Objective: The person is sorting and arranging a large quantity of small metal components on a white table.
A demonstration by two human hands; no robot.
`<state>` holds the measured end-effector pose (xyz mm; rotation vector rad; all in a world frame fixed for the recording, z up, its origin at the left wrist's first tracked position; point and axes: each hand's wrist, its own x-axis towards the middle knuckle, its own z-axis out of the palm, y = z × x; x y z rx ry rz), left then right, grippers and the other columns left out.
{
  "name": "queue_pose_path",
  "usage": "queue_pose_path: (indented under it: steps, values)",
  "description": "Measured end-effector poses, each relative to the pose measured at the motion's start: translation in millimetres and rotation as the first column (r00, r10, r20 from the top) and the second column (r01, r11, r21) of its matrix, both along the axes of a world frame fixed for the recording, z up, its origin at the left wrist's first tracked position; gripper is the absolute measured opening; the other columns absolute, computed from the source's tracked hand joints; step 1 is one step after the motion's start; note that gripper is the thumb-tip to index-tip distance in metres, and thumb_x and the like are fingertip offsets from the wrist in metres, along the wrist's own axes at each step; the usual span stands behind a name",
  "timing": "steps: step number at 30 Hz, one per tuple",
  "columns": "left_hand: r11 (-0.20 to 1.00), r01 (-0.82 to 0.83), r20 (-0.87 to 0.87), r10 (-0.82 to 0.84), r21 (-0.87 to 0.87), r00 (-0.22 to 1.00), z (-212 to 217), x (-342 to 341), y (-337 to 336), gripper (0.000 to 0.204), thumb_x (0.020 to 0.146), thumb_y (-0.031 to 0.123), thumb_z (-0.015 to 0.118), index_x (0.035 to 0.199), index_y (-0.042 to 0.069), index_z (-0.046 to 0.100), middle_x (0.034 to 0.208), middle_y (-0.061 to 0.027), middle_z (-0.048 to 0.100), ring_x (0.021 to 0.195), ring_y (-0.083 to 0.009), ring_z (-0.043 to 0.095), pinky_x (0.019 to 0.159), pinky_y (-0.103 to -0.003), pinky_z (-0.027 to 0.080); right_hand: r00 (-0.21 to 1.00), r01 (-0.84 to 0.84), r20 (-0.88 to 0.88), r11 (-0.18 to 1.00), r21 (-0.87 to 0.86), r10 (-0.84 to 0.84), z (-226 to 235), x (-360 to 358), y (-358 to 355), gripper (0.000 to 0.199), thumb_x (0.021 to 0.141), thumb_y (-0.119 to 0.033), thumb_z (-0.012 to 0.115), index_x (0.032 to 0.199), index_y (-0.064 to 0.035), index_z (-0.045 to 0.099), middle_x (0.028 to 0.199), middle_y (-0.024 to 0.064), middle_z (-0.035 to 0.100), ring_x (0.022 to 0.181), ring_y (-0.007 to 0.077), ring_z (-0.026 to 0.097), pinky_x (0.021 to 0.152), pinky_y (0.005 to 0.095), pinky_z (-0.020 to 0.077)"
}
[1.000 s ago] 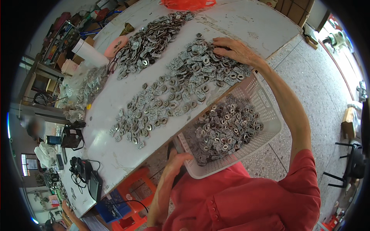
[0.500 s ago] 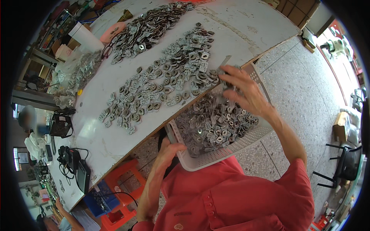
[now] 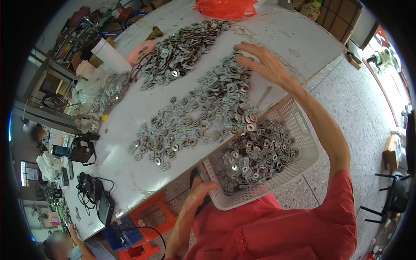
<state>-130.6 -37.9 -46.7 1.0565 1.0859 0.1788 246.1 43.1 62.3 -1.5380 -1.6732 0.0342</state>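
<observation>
A white perforated plastic basket (image 3: 306, 161) sits below the table's front edge, partly filled with small grey metal parts (image 3: 262, 151). My left hand (image 3: 202, 193) is closed on its left rim, thumb over the top. My right hand (image 3: 265, 65) reaches across the tabletop, its fingers apart and slightly bent. Its fingertips are at the far end of a spread of the same small slotted metal parts (image 3: 203, 117). That spread runs to the table edge, and some parts lie right above the basket. Nothing shows in the right hand.
Behind lies a second heap of parts (image 3: 184, 50), beside a pink dish (image 3: 141, 52) and a white cylinder (image 3: 110, 54). A red plastic bag (image 3: 227, 8) rests at the far edge. Black cabled devices (image 3: 93, 190) sit left. Another person (image 3: 65, 247) is at the lower left.
My right hand has moved from above the basket to the far end of the nearer spread of parts. The left hand stays on the basket rim. The whole view has shifted somewhat.
</observation>
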Motion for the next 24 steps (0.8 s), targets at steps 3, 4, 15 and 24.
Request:
queue_pose_path:
  steps: [3,4,15,24]
  values:
    - [0.997,-0.067,0.042,0.065,0.046,0.997,-2,-3,-4,0.054,0.064,0.007,0.066,0.114,-0.010,0.054,0.103,-0.0189,0.062,0.091,-0.0279,0.061,0.076,-0.035,0.048,0.997,-0.005,-0.082,0.989,-0.151,-0.007,-22,19,53,0.065,0.085,-0.059,0.050,0.126,-0.0086,0.056,0.135,0.0197,0.047,0.123,0.0341,0.045,0.103,0.0414,0.0354]
    - [0.996,-0.077,0.038,0.075,0.051,0.996,-2,-3,-4,0.054,0.064,0.007,0.066,0.114,-0.010,0.054,0.103,-0.0189,0.062,0.091,-0.0279,0.061,0.076,-0.035,0.048,0.979,-0.064,-0.202,0.953,-0.296,0.003,-27,19,63,0.064,0.088,-0.060,0.047,0.127,-0.0098,0.055,0.137,0.0209,0.044,0.126,0.0341,0.042,0.105,0.0409,0.0341]
    - [0.981,-0.191,0.035,0.191,-0.013,0.981,13,-15,-9,0.059,0.060,0.004,0.065,0.117,-0.007,0.052,0.101,-0.0163,0.062,0.093,-0.0277,0.060,0.080,-0.035,0.046,0.951,-0.266,0.087,0.931,-0.248,0.295,-23,-16,25,0.058,0.087,-0.054,0.053,0.121,-0.0089,0.060,0.134,0.0165,0.048,0.126,0.0323,0.042,0.104,0.0437,0.0347]
    - [0.975,-0.212,-0.008,0.213,0.074,0.977,32,-18,-20,0.058,0.056,0.003,0.061,0.112,-0.008,0.050,0.096,-0.0162,0.060,0.087,-0.0273,0.058,0.075,-0.034,0.046,0.934,-0.311,0.106,0.923,-0.225,0.341,-23,-55,-50,0.057,0.087,-0.051,0.053,0.121,-0.0058,0.059,0.131,0.0172,0.050,0.124,0.0326,0.042,0.106,0.0443,0.0310]
